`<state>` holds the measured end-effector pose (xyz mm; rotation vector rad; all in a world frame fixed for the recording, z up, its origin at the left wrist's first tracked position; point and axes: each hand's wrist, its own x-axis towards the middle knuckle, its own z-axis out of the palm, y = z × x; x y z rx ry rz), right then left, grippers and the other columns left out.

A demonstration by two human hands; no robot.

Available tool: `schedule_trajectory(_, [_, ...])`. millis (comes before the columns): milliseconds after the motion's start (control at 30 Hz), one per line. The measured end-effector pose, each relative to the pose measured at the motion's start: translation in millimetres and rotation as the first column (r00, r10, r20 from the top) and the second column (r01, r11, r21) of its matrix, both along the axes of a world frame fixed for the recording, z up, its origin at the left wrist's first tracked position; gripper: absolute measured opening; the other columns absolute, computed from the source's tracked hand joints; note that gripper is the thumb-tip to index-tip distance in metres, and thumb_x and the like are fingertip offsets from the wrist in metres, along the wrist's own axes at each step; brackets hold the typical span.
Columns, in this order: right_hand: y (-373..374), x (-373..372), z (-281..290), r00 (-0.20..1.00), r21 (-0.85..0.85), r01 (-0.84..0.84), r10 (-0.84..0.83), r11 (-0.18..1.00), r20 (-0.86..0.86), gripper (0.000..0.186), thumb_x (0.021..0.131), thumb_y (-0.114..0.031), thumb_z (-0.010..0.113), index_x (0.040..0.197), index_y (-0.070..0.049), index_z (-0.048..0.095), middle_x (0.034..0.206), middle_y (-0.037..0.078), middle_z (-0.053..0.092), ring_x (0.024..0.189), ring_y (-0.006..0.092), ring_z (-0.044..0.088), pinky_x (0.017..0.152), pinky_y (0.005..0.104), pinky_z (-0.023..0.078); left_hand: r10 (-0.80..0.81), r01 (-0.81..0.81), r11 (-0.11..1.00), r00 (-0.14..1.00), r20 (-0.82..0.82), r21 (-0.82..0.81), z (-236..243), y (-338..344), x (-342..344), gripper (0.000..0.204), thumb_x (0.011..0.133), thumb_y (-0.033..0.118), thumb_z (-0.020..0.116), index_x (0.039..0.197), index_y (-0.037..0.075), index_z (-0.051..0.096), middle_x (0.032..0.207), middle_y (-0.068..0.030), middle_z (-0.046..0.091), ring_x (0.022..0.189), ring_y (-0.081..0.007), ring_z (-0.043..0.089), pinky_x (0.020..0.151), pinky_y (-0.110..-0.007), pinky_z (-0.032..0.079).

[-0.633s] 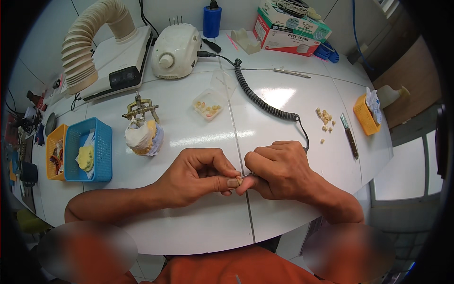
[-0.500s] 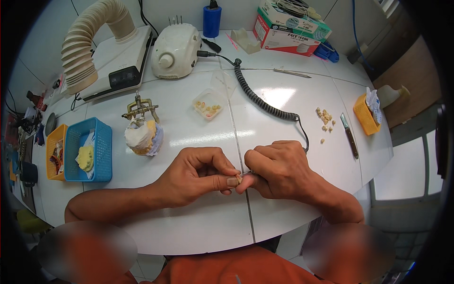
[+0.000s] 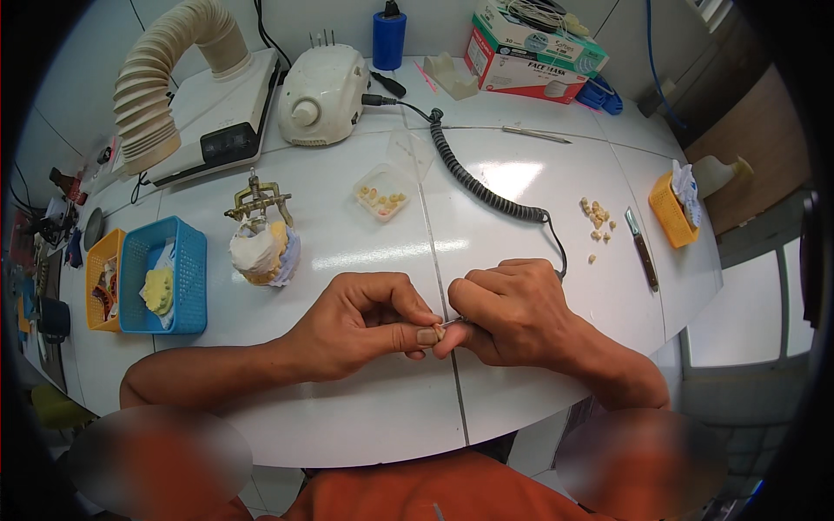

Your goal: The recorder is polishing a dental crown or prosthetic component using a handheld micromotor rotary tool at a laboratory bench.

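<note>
Over the middle of the white table, my left hand point(image 3: 360, 326) pinches a tiny cream false tooth point(image 3: 440, 332) between thumb and fingertips. My right hand point(image 3: 517, 314) is wrapped round a rotary handpiece, whose body is mostly hidden by the fingers. Its thin metal tip point(image 3: 454, 321) points left and meets the tooth or sits right beside it; I cannot tell which. A coiled black cord point(image 3: 486, 195) runs from the cream motor control box point(image 3: 323, 95) to my right hand. My right thumb is close to the tooth and my left fingertips.
Left of my hands stand a plaster jaw model in a brass articulator point(image 3: 261, 247) and a blue basket point(image 3: 165, 221). Ahead is a clear box of teeth point(image 3: 382, 193). Loose teeth point(image 3: 596, 211), a knife point(image 3: 643, 252) and a yellow basket point(image 3: 669, 213) lie right. A ribbed hose point(image 3: 143, 95) arches at far left.
Both hands stay almost in place. The tooth and the metal tip have shifted very slightly between my fingertips.
</note>
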<state>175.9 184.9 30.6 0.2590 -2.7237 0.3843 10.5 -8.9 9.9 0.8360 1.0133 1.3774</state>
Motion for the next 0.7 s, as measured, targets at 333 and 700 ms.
schedule_trajectory(333, [0.0, -0.1, 1.3, 1.0, -0.001, -0.014, 0.014, 1.0, -0.012, 0.055, 0.09, -0.061, 0.075, 0.075, -0.013, 0.054, 0.058, 0.001, 0.052, 0.046, 0.0228, 0.058, 0.047, 0.0353, 0.044, -0.001, 0.002, 1.0, 1.0, 0.018, -0.006, -1.4, 0.3, -0.9, 0.006, 0.099, 0.001, 0.076, 0.103, 0.002, 0.071, 0.106, -0.0104, 0.075, 0.097, -0.0144, 0.074, 0.083, -0.029, 0.065])
schedule_trajectory(700, [-0.2, -0.5, 1.5, 1.0, 0.009, -0.006, 0.006, 1.0, 0.008, 0.054, 0.091, -0.06, 0.076, 0.076, -0.013, 0.055, 0.058, 0.001, 0.052, 0.046, 0.0221, 0.058, 0.047, 0.0347, 0.044, -0.006, 0.006, 1.0, 1.0, 0.007, -0.012, -0.6, -0.2, -1.1, 0.007, 0.101, 0.007, 0.077, 0.103, 0.003, 0.072, 0.106, -0.0087, 0.077, 0.097, -0.0118, 0.074, 0.085, -0.028, 0.064])
